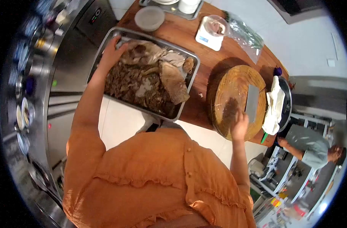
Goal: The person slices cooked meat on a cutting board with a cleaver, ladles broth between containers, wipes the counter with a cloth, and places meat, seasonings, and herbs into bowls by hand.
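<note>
My left hand (112, 53) is at the far left corner of a metal tray (141, 111), its thumb and fingers apart beside a large piece of cooked meat (143, 51). Dark, shredded-looking meat (133, 81) covers much of the tray, with a thick slab (173, 81) lying on the right side. Over the round wooden chopping block (228, 85), my right hand (240, 123) is closed at the lower end of a cleaver (251, 102). The cleaver's broad blade shows, while its handle is hidden by the hand. A dark patch of scraps (229, 108) lies on the block.
Behind the block, a white scale (209, 40) carries a clear bowl (216, 26) beside a plastic bag of greens (244, 34). A translucent bowl (149, 18) stands behind the tray. A white cloth (273, 108) lies right of the block. Another person (308, 144) stands farther right.
</note>
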A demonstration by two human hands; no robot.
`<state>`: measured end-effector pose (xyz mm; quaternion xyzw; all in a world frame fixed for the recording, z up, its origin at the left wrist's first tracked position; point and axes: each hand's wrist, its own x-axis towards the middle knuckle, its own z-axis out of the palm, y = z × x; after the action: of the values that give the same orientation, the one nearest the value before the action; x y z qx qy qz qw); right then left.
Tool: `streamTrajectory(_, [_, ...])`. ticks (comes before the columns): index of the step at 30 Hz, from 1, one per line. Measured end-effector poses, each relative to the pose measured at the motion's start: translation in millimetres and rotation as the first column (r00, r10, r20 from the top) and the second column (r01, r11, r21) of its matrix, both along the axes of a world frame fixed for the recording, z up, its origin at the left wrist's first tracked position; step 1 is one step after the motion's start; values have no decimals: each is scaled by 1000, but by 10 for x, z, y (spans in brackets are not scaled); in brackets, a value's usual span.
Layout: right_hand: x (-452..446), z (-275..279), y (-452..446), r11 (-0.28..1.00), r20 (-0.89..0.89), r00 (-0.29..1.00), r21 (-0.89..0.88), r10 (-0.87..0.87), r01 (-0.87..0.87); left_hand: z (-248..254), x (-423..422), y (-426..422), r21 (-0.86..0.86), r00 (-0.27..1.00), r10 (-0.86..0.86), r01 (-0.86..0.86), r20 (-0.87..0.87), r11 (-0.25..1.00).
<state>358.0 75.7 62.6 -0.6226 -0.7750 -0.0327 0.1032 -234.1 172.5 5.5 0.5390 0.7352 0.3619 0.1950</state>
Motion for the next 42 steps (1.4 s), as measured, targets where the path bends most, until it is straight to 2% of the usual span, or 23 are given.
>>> streamTrajectory(3, [-740,-79,224,938,-271,962,-339,-32,-65,430,268,-613,-2,990,123,-124,63,992])
streamTrajectory(5, [-1161,-238,477,837,-330,937,-540,-113,-89,135,294,-1135,214,982,173,-186,81,959])
streamTrajectory(7, [-1534,-305,708,748,-292,945,-658,-147,-87,-88,298,-1789,141,945,241,-275,220,951])
streamTrajectory(8, [-1193,-1340,1061,678,-624,680,-691,-385,-250,171,293,-2088,78,967,244,-249,78,965])
streamTrajectory(10, [-1571,-1046,1162,388,-524,409,-843,-747,-372,161,17,-2604,-59,946,324,-324,-15,944])
streamTrajectory(12, [-1863,-874,1061,406,-505,226,-836,-833,-370,260,-243,-3099,-171,876,481,-474,2,864])
streamTrajectory(14, [-1780,-1062,1250,340,-461,412,-879,-786,-334,168,-638,-3489,-240,796,603,-578,42,780])
streamTrajectory(17, [-1900,-1186,1269,419,-350,706,-904,-615,-83,-370,-1386,-4054,-313,676,735,-689,47,653])
streamTrajectory(19, [-1938,-1095,1175,369,-310,659,-928,-685,-54,-509,-1853,-4219,-356,588,808,-761,-25,542])
streamTrajectory(21, [-1925,-1122,948,379,-569,408,-804,-714,-459,-786,-2486,-4333,-364,473,877,-834,-84,415])
streamTrajectory(22, [-1750,-1292,954,381,-453,428,-891,-782,-247,-1035,-2808,-4384,-361,408,907,-865,-105,348])
streamTrajectory(25, [-2234,-854,357,288,-307,209,-950,-928,-116,-1549,-3524,-4387,-335,290,951,-911,-102,242])
streamTrajectory(26, [-2499,-649,165,274,-285,92,-955,-954,-114,-1777,-3819,-4508,-352,299,954,-892,13,284])
streamTrajectory(27, [-2212,-827,121,222,-265,102,-924,-959,-313,-2074,-4132,-4613,-366,298,935,-863,191,349])
streamTrajectory(28, [-2018,-1122,-13,240,-238,-37,-941,-971,-241,-2379,-4476,-4651,-387,263,879,-821,398,420])
streamTrajectory(29, [-2391,-912,-191,243,-249,-14,-934,-969,-262,-2613,-4772,-4714,-395,200,812,-793,549,463])
streamTrajectory(32, [-2503,-1005,-385,182,-175,-52,-964,-983,-196,-2485,-4940,-4360,-376,72,696,-800,714,468])
streamTrajectory(33, [-2527,-1005,-421,211,-213,-16,-951,-977,-227,-3015,-5276,-4479,-312,223,637,-724,738,615])
streamTrajectory(34, [-2700,-858,-431,204,-205,-27,-944,-978,-259,-2430,-4855,-4097,-286,31,642,-878,766,384])
streamTrajectory(37, [-2548,-753,-497,162,-171,-3,-928,-985,-335,-2917,-5033,-4427,-237,212,796,-884,567,404])
streamTrajectory(38, [-2424,-856,-521,139,-154,11,-922,-988,-361,-2990,-5194,-4580,-384,258,828,-790,499,478])
streamTrajectory(41, [-2346,-999,-505,113,-162,89,-910,-983,-399,-2474,-4310,-4256,-221,338,941,-919,-16,327])
streamTrajectory(42, [-2462,-940,-486,119,-186,114,-892,-976,-437,-2574,-4093,-4335,-138,366,927,-917,82,374])
